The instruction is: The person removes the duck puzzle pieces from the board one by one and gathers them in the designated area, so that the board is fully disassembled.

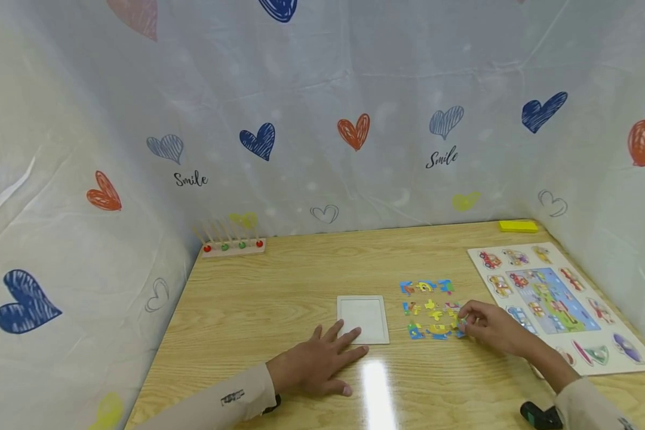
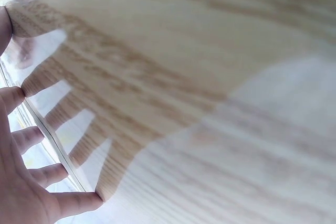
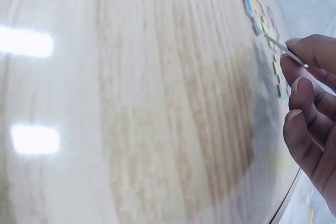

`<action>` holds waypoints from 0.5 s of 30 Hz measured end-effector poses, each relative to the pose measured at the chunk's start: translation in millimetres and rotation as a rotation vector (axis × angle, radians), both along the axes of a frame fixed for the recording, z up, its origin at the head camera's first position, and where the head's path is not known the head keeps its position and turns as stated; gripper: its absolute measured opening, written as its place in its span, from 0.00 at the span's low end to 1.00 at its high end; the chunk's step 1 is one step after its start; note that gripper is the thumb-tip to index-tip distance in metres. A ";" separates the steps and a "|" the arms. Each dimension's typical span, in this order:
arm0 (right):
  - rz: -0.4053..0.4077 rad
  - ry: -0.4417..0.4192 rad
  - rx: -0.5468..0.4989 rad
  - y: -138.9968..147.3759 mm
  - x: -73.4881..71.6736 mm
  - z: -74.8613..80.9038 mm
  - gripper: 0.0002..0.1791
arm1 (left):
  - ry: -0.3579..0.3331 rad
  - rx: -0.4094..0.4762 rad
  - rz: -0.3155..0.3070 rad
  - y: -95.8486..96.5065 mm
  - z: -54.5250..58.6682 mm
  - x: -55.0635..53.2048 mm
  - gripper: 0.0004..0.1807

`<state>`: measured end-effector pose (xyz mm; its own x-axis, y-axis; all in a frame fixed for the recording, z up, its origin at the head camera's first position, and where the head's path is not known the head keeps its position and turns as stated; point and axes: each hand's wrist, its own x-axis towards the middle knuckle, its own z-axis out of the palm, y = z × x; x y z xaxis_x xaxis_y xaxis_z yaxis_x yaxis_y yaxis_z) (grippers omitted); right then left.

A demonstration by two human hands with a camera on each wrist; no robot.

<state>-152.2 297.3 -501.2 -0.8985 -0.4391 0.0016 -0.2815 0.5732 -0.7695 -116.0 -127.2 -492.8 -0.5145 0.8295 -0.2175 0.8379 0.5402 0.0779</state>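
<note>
My left hand (image 1: pixel 325 361) lies spread on the table, its fingertips by the lower left part of a square white puzzle tray (image 1: pixel 366 316). The left wrist view shows the same fingers (image 2: pixel 79 201) straight and apart, above the glossy tabletop. To the right of the tray, several small puzzle pieces (image 1: pixel 438 329) in blue, yellow and green lie in loose rows. My right hand (image 1: pixel 493 327) is at the right end of these rows. In the right wrist view it pinches one thin puzzle piece (image 3: pixel 285 50), seen edge-on, between thumb and finger; its picture is hidden there.
A large picture puzzle board (image 1: pixel 561 352) with vehicles lies at the right. A yellow block (image 1: pixel 518 226) is at the back right corner, and a wooden peg stand (image 1: pixel 234 247) with red and green beads at the back left. A black object (image 1: pixel 540 415) lies by the right sleeve.
</note>
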 end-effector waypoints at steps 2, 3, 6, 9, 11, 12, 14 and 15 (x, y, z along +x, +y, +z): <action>-0.004 0.023 0.033 1.6 1.0 -1.9 0.05 | 0.001 -0.001 0.001 0.4 1.0 0.0 0.42; -0.005 0.037 0.052 2.1 1.5 -2.7 0.05 | 0.001 -0.001 0.002 0.5 1.2 -0.1 0.42; -0.020 0.072 0.119 2.7 2.5 -4.8 0.05 | 0.003 -0.001 0.001 1.0 1.3 -0.6 0.42; -0.043 0.068 0.181 2.7 3.5 -5.8 0.06 | 0.002 -0.006 0.000 1.4 0.6 -1.3 0.42; -0.060 0.065 0.218 2.7 4.4 -6.3 0.08 | 0.001 -0.009 -0.001 1.7 0.3 -1.6 0.42; -0.070 0.060 0.231 2.8 4.8 -6.4 0.08 | -0.001 -0.010 -0.001 1.8 0.2 -1.7 0.42; -0.078 0.063 0.250 3.1 5.3 -6.4 0.08 | 0.000 -0.014 0.000 2.0 0.2 -2.1 0.42; -0.079 0.065 0.254 3.4 5.4 -6.5 0.08 | 0.001 -0.015 0.000 2.1 0.2 -2.2 0.42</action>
